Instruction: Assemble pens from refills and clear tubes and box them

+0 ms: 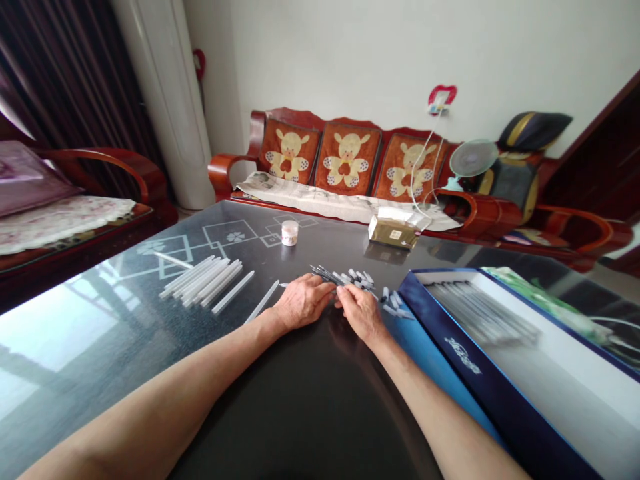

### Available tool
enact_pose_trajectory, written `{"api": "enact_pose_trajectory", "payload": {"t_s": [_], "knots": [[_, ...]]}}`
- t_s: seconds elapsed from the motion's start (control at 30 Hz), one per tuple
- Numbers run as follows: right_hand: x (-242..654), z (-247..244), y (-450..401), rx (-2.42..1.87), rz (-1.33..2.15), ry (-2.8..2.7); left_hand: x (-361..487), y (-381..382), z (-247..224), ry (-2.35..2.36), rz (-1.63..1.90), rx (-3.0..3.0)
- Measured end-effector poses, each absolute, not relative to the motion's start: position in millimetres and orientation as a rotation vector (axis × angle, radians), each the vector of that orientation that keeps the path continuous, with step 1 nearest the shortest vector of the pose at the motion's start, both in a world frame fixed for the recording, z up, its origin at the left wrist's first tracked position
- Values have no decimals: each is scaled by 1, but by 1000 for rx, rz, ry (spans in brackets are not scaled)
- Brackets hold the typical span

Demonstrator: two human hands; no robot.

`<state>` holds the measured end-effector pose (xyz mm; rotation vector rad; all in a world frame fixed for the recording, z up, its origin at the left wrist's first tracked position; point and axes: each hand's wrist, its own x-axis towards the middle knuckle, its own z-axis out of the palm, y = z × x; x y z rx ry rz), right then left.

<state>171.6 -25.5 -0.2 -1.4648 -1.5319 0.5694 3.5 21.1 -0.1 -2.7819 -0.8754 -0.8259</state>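
With twelve o'clock taken as straight ahead of the hands, both hands are brought close together over the dark glossy table (280, 407). The left hand (304, 301) is curled, with its back turned upward; the fingers are bent into a narrow grip, but what is held in them cannot be told. The right hand (361, 310) is likewise narrowed, its thumb and forefinger drawn together near the left fingertips; whether anything is pinched there cannot be made out.

Thin dark pen refills (324, 273) are laid just beyond the fingers at twelve o'clock. Beside them, at one to two o'clock, pale pen caps (353, 275) are heaped, and more are scattered toward three. At nine to ten o'clock, white pen barrels (200, 283) are gathered roughly parallel, with a few set apart; one is partly hidden by the left forearm.

At three to four o'clock, a long blue box (430, 310) with a white interior is placed, and a row of pens (480, 310) is held at its far end. A small jar (290, 235) is stood at eleven o'clock and a tissue box (395, 233) at one. Beyond the table, a wooden sofa is lined with bear-patterned cushions (347, 157).
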Motion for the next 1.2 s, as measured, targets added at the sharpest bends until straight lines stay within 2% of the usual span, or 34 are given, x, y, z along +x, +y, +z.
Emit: {"api": "enact_pose_trajectory", "payload": {"t_s": [0.73, 1.2], "knots": [[171, 4, -29, -1426, 637, -1495, 3, 20, 2, -872, -803, -2785], [172, 2, -27, -1467, 552, -1549, 3, 19, 3, -887, -762, -2797]]}}
